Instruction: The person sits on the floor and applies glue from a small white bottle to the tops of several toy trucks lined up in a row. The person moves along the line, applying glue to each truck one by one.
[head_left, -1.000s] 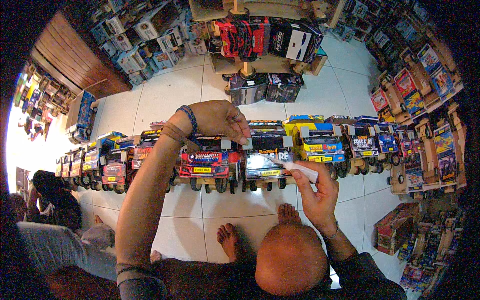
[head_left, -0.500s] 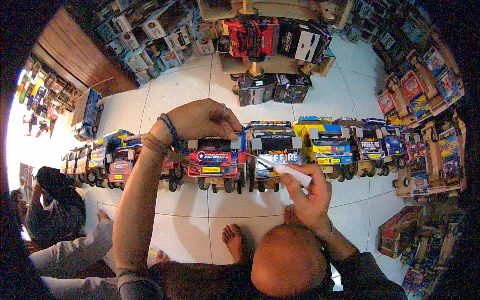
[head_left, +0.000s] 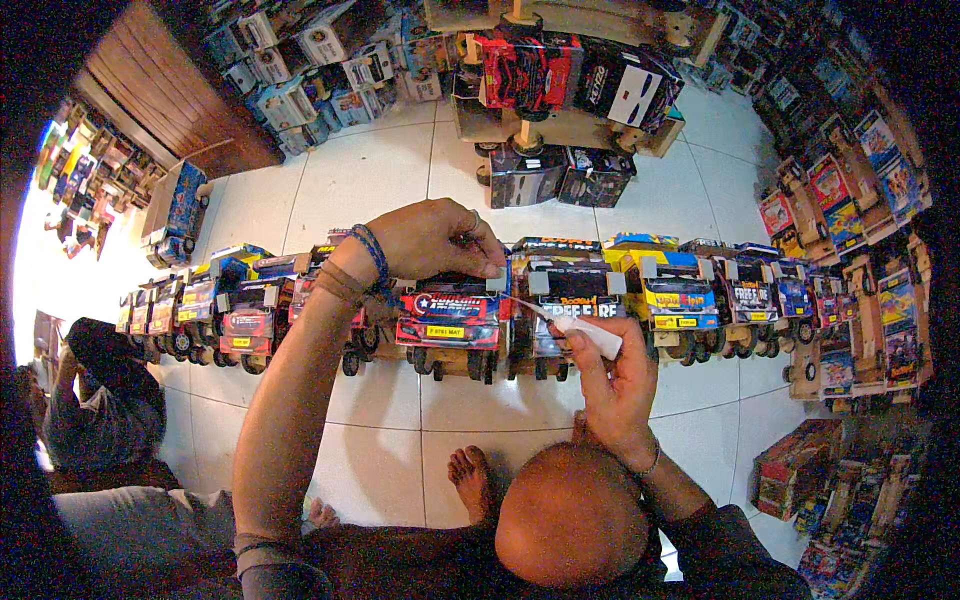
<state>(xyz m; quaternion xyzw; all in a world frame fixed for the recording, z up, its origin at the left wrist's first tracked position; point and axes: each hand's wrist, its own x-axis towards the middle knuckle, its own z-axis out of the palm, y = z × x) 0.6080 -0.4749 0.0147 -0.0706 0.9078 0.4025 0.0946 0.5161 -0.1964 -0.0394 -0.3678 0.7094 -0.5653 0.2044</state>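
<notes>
A long row of toy trucks with printed bodies and black wheels stands side by side on the floor. My left hand [head_left: 440,242] reaches over a red and blue toy truck [head_left: 447,334], fingers curled and fingertips together at a small pale square piece at its upper right corner. Whether they grip that piece is hard to see. My right hand [head_left: 617,390] is closed around a white squeeze bottle [head_left: 592,336] with a thin nozzle. Its tip points at the red truck's right edge, in front of a black and white toy truck [head_left: 567,315].
Beyond the row stand more trucks, including a red one [head_left: 527,78] and a black one [head_left: 525,176]. Stacked trucks [head_left: 830,180] line the right side. A blue truck [head_left: 177,213] is at left, and a person in dark clothing [head_left: 108,405] sits lower left. My bent knee [head_left: 572,515] is close below.
The view has shifted slightly, so the row sits a little further right. The nozzle tip is slightly higher along the red truck's right edge. Both hands keep nearly the same pose.
</notes>
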